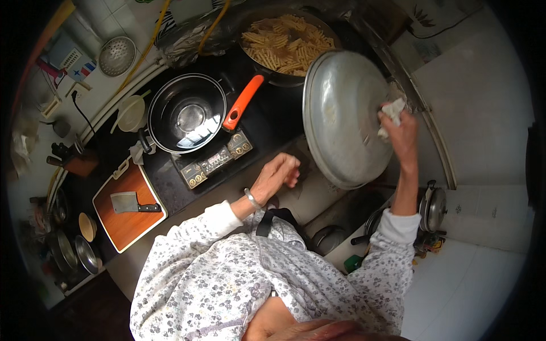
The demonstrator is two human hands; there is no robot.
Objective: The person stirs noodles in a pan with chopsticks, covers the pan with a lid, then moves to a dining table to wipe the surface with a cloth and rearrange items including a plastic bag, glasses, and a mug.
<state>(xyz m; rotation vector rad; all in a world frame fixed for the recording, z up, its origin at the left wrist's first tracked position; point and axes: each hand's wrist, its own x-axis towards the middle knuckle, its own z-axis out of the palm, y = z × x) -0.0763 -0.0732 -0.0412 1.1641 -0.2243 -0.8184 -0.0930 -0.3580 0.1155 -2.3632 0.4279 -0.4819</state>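
Note:
My right hand point(400, 135) grips a white cloth point(391, 117) at the handle side of a large dented metal lid point(345, 119), which is tilted on edge. The lid's upper rim overlaps the near edge of a wide pan with an orange handle point(244, 102); ridged, yellowish-brown food strips in liquid point(290, 44) lie in that pan. My left hand point(279, 172), with a silver bangle point(251, 198) on the wrist, is held loosely curled in front of the counter and touches nothing. Left of the orange handle, a black glossy pan point(187, 113) rests on an induction cooker point(217, 161).
A cleaver point(130, 202) lies on a brown cutting board point(128, 226) at the left. Behind it stand a knife block point(81, 163) and a pale plastic bowl point(132, 113). Metal bowls point(87, 255) sit at far left; lidded pots point(434, 209) are at right.

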